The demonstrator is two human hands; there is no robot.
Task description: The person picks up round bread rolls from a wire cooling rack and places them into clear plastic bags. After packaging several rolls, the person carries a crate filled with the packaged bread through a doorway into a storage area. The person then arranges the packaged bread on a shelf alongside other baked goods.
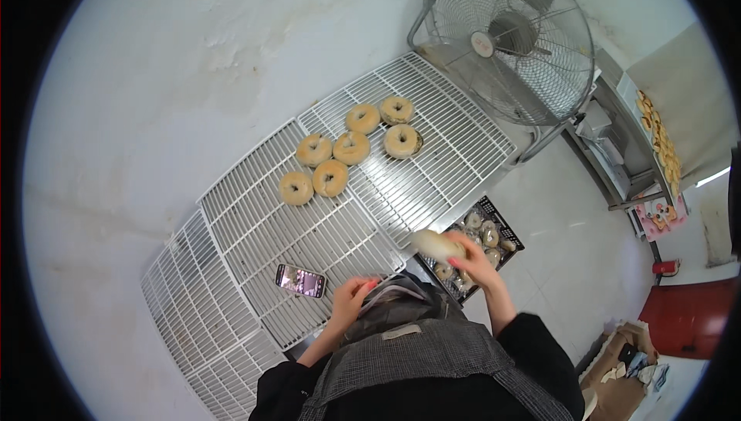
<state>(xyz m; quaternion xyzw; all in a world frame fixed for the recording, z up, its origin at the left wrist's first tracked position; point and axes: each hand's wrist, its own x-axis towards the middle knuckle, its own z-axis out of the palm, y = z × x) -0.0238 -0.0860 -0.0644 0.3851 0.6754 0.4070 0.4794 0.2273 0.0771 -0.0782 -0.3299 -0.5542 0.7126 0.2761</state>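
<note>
My right hand grips a pale bagel, blurred and seen edge-on, above the front edge of the wire rack. Close to my apron, my left hand is closed, pinching what looks like a clear plastic bag; its outline is hard to make out. Several bagels lie flat on the rack beyond my hands, among them a near one and a far one. Below my right hand, a black crate holds several bagels that appear to be in clear wrapping.
A phone with its screen lit lies on the rack, left of my left hand. A large metal fan stands beyond the rack. Baked goods sit on a shelf at right. A cardboard box and a red object are lower right.
</note>
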